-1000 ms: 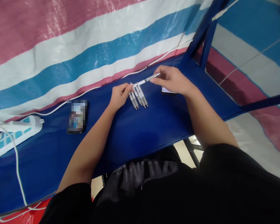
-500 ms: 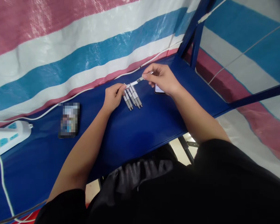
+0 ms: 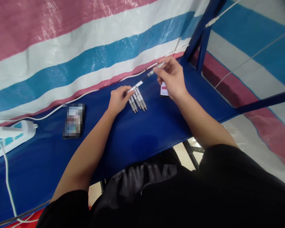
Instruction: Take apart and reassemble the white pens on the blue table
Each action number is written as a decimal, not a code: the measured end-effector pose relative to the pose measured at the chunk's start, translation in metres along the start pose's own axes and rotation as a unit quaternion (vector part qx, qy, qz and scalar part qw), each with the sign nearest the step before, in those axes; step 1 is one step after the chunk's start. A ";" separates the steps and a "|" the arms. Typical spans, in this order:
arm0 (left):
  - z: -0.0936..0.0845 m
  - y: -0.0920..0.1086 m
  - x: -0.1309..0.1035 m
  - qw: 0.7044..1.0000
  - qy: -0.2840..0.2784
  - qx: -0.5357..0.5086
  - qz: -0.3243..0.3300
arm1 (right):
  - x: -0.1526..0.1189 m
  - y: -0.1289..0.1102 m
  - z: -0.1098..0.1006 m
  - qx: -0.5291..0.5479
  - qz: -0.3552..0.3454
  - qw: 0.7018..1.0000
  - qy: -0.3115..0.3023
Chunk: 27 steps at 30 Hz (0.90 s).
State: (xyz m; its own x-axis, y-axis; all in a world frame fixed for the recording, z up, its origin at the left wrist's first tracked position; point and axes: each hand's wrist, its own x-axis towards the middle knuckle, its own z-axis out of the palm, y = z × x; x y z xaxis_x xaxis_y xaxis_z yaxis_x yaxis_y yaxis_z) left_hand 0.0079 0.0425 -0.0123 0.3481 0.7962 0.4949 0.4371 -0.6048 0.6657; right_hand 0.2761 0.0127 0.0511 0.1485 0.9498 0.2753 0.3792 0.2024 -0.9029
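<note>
My left hand (image 3: 118, 98) is closed, pinching a white pen barrel (image 3: 139, 84) that points up to the right. Between thumb and fingers, my right hand (image 3: 174, 78) grips the pen's grey grip section (image 3: 151, 72), tilted along the same line. A thin dark refill shows between the two parts, its far end close to the barrel's mouth or inside it; I cannot tell which. Several white-and-grey pens (image 3: 140, 100) lie side by side on the blue table, just under the barrel, with their grey tips toward me. My left fingers partly cover their upper ends.
A phone with a lit screen (image 3: 164, 91) lies partly behind my right hand. On the left are a blurred-out box-like object (image 3: 73, 122) and a white power strip (image 3: 19, 134) with a cable. Striped sheeting (image 3: 90, 60) hangs behind the table, and a blue metal frame (image 3: 200, 47) stands at the right.
My right hand has moved up and to the right with the grip section, widening the gap from the barrel and exposing more dark refill. The view has shifted slightly.
</note>
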 end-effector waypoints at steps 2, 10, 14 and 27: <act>0.000 -0.001 0.000 1.000 0.004 0.008 0.012 | -0.001 0.002 0.001 -0.001 -0.015 1.000 0.009; 0.000 0.001 0.000 0.999 -0.015 0.039 0.027 | 0.018 0.044 0.007 0.140 -0.123 0.982 0.013; -0.002 0.005 0.000 0.998 -0.013 0.048 0.034 | 0.022 0.046 0.008 0.167 -0.145 0.975 0.021; -0.003 0.002 -0.001 0.999 0.002 0.036 0.024 | 0.015 0.024 0.001 0.263 -0.056 0.961 0.068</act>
State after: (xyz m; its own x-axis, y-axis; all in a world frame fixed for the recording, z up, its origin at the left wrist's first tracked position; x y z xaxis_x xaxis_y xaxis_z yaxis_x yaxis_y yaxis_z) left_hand 0.0062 0.0402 -0.0100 0.3671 0.7659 0.5279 0.4782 -0.6422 0.5991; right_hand 0.2866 0.0324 0.0332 0.2656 0.8825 0.3881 -0.1095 0.4276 -0.8973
